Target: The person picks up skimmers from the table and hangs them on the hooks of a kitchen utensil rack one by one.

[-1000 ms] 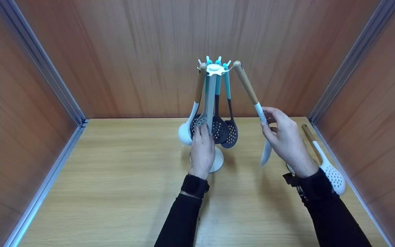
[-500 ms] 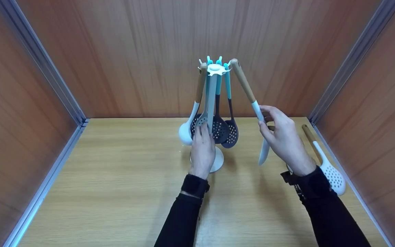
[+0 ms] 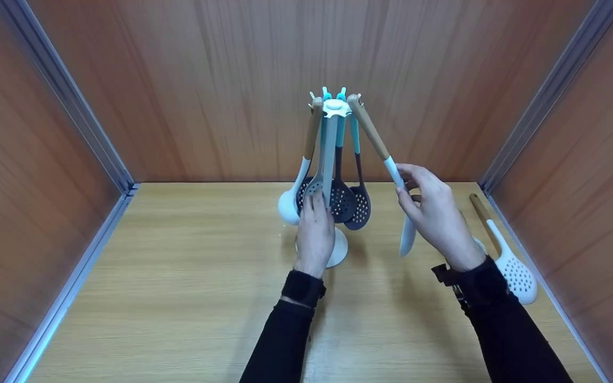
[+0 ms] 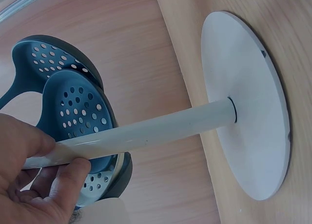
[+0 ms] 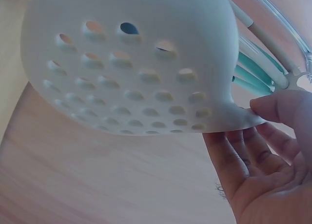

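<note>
The left hand (image 3: 314, 234) grips the rack (image 3: 335, 109) pole; the right hand (image 3: 434, 215) pinches a white skimmer (image 3: 378, 146) by its neck, handle tip at the right-side hooks. If the tip misses, the skimmer could slip and knock the hanging spoons. It has tilted closer since before.

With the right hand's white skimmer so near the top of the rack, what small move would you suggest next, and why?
Probably nudge the wooden handle end slightly further onto a hook of the rack head, then let go. The right hand holds the white skimmer tilted, its handle tip touching or almost touching the hooks, while the left hand grips the rack's pole, steadying it.
</note>
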{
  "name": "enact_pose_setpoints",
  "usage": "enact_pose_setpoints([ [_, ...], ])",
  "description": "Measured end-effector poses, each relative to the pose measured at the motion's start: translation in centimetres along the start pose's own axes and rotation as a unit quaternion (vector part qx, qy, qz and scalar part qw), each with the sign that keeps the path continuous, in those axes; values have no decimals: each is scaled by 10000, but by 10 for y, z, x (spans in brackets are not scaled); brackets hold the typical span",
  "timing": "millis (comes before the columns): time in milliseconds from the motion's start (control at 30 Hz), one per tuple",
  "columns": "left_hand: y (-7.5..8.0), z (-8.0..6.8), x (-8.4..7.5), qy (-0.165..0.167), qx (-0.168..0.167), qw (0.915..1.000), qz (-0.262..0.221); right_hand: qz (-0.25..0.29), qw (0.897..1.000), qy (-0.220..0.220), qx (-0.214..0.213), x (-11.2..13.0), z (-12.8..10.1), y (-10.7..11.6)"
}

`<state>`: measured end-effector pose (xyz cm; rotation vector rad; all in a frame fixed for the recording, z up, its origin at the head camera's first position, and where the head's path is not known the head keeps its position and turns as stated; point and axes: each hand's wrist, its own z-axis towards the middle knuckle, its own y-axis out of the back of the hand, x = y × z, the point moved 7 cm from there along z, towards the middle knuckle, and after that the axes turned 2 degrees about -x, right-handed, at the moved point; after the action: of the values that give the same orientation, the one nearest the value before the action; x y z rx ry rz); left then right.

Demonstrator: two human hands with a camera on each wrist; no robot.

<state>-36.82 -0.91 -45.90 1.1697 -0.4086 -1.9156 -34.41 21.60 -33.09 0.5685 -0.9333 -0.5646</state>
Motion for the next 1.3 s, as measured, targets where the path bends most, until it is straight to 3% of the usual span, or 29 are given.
enact_pose_setpoints([
  [533,0,1,0,129,92,9999,55,-35,10000,-25,72,-3,2,-9],
  [800,2,1,-2,-124,-50,9999,102,39,9999,-85,127,-8,2,-15],
  [1300,0,2,1,-8,123,9999,87,-35,9991,-320,288,-13,2,-26],
])
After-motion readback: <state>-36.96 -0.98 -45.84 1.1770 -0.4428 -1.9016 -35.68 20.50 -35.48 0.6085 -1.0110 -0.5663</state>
